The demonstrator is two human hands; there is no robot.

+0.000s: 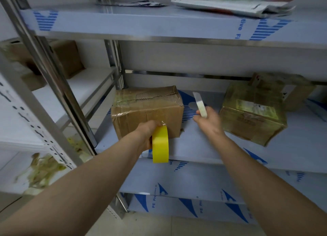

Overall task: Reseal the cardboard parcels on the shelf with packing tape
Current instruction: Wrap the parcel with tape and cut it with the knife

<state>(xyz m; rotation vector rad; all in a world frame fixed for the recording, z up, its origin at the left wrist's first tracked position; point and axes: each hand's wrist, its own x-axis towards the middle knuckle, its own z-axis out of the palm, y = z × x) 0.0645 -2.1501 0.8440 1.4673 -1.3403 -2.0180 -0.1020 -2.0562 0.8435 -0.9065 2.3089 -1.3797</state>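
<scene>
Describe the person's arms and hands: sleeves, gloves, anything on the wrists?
No sleeves in view: both forearms are bare right to the bottom edge of the frame. The left hand and right hand are ungloved. There is no watch, band or strap on either wrist, and no markings or tape on the arms. No rings show, but the fingers are partly hidden.
</scene>
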